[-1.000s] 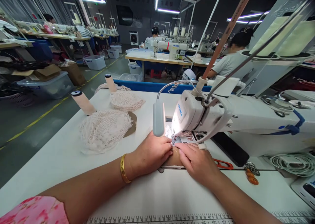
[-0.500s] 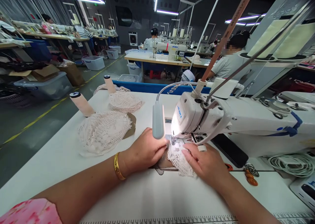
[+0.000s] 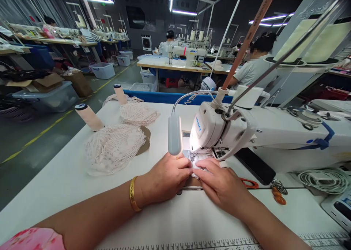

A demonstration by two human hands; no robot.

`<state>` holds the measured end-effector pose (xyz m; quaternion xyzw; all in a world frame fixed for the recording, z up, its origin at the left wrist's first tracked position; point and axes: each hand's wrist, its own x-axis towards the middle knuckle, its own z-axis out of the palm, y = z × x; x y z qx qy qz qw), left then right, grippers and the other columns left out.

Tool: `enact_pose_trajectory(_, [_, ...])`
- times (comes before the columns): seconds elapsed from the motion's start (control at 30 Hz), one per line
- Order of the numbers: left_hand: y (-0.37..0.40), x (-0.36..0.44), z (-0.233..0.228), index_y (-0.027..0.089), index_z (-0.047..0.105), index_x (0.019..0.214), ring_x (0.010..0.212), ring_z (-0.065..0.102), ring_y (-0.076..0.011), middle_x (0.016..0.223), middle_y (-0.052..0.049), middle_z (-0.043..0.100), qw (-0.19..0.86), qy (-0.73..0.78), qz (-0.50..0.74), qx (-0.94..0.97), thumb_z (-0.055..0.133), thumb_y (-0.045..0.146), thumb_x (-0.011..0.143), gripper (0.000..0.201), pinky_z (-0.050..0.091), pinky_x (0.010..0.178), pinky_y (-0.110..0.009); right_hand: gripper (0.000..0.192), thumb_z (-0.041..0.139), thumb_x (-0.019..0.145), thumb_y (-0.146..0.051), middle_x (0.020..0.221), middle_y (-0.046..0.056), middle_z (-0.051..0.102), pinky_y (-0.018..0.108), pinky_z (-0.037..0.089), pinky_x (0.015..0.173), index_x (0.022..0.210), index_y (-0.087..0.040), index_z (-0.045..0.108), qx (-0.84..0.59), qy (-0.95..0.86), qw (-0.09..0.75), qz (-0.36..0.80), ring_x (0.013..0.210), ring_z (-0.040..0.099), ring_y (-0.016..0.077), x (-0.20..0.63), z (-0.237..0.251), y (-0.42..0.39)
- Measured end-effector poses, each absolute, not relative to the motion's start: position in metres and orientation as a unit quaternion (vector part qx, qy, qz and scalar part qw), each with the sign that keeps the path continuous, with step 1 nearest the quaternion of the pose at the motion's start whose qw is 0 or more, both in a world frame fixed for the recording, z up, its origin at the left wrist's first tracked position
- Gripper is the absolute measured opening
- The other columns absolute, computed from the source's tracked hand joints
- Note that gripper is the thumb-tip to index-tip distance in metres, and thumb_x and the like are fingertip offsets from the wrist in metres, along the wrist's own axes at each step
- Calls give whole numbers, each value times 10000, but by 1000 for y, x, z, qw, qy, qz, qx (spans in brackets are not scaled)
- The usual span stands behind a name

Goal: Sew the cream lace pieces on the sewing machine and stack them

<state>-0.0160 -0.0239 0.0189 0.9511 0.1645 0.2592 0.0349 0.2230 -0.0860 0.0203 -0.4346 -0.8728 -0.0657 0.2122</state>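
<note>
- Head view: I see the sewing machine point(image 3: 246, 133) across the table point(image 3: 68, 176), its long axis running left to right.
- My left hand point(image 3: 167, 176) and right hand point(image 3: 219, 184), both flat, fingers nearly closed, press the lace piece point(image 3: 197, 161).
- Lace sits just ahead of both hands, under the needle; its axis I cannot tell.

Soft holey lace cloth point(image 3: 195, 165) lying under the fingers point(image 3: 186, 164), shiny white sewing machine point(image 3: 219, 129) shining just past the fingertips, smooth matt table point(image 3: 68, 169)
</note>
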Motion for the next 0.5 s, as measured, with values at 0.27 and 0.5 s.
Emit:
enact_pose_trajectory(0.27, [-25,-18,17,185,738,1047,845,641,-238,942,-93,729,34,152,250,956,596,104,959,186,521,811,-386,301,424,1012,-78,986,88,710,358,482,740,1122,-199,677,-421,-882,210,-4,912,640,247,221,16,-87])
enact_pose_trajectory(0.5, [-24,-18,17,183,742,1053,873,639,-241,959,-96,733,26,159,242,957,574,102,974,203,496,810,-387,310,433,1014,-84,1001,82,709,359,484,766,1124,-228,684,-422,-883,207,-16,902,643,240,221,17,-87])
